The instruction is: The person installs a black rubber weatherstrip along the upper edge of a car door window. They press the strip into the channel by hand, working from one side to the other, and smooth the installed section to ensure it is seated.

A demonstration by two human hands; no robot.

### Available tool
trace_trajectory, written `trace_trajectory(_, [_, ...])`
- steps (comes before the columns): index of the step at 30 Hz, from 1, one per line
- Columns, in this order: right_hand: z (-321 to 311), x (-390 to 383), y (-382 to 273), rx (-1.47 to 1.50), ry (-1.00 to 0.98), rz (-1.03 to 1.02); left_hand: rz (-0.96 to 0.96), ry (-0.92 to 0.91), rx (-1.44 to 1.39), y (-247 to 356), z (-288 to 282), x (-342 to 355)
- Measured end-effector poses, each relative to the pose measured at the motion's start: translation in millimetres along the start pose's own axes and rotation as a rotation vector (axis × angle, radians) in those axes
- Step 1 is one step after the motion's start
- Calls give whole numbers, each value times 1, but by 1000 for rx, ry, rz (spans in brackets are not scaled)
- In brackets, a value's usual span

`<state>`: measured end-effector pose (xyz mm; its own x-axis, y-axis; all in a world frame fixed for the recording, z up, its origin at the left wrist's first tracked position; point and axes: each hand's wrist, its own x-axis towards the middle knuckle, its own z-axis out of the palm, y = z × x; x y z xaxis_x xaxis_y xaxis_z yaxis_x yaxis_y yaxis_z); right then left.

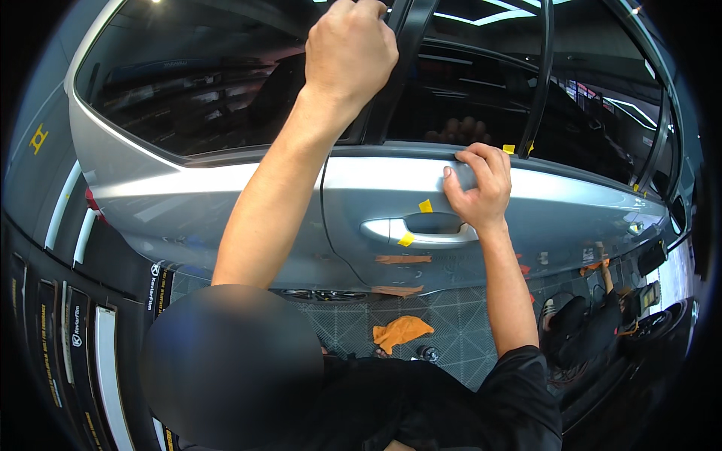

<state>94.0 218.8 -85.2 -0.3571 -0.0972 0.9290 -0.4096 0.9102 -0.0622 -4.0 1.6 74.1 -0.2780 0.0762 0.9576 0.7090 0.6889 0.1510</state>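
Note:
A silver-grey car stands sideways in front of me. My left hand (351, 49) is raised high by the dark pillar (398, 68) between the side windows. Its fingers are closed, and whatever they hold is mostly hidden at the top edge. My right hand (481, 188) rests lower on the car door (368, 188), fingers bent over the window's lower trim and thumb spread apart; it holds nothing visible. Just below it is the silver door handle (440, 234). Small yellow tape pieces (426, 206) stick near the handle and along the window edge.
On the grey tiled floor lie an orange cloth (402, 331) and a small dark round object (428, 353). Another person in dark clothes (579, 323) crouches at the right, with an orange cloth (594, 267) against the car. Black panels (71, 361) line the left.

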Motion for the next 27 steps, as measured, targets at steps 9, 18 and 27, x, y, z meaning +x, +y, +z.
trace_trajectory(9, [2,3,2,-4,-2,-14,-5,44,-10,-3,1,3])
trace_trajectory(18, [4,3,2,-19,-12,-8,-19,57,-63,-9,1,0])
trace_trajectory(27, [5,3,4,-19,5,-12,-39,54,-138,-4,-1,-10])
